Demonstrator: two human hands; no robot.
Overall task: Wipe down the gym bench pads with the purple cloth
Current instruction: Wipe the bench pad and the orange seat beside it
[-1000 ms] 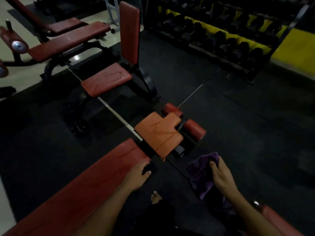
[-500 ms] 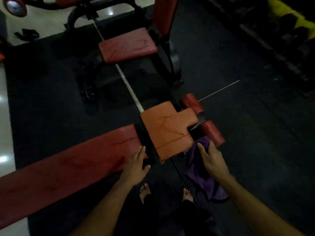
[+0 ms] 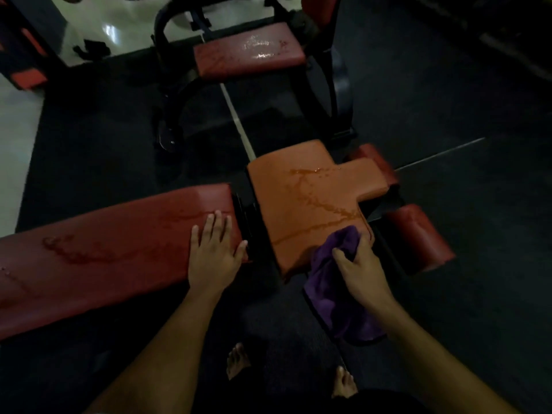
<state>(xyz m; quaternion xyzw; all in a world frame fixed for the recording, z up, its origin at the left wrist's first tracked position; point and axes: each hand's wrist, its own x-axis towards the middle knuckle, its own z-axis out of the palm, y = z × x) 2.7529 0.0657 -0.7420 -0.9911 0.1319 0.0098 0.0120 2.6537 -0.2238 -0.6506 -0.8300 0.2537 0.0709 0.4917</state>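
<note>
A: At the lower centre of the frame, what has changed since half a second ago?

B: The right hand (image 3: 363, 271) has carried the purple cloth (image 3: 334, 289) up from beside the bench onto the near right corner of the orange seat pad (image 3: 307, 201). Before, the cloth hung below that pad's edge. Now its upper bunch lies on the pad, while the rest still hangs down toward the dark floor mat (image 3: 478, 264).

A: And its fingers?

B: Curled round the bunched cloth, thumb on the near side, gripping it.

A: The other hand?

B: The left hand (image 3: 213, 253) has slid further onto the long red back pad (image 3: 104, 252), at its right end. Its fingers lie straight and spread, palm flat on the pad, holding nothing. Earlier only the fingertips reached that edge.

A: Anything on the pads?

B: Wet streaks run across the orange seat pad, and fainter ones show on the long red back pad. Two red roller pads (image 3: 418, 234) sit just right of the seat.

A: Any containers?

B: No way to tell; the frame is dim. A second bench seat (image 3: 248, 53), wet too, stands at upper centre. Bare feet (image 3: 237, 358) show at the bottom.
</note>
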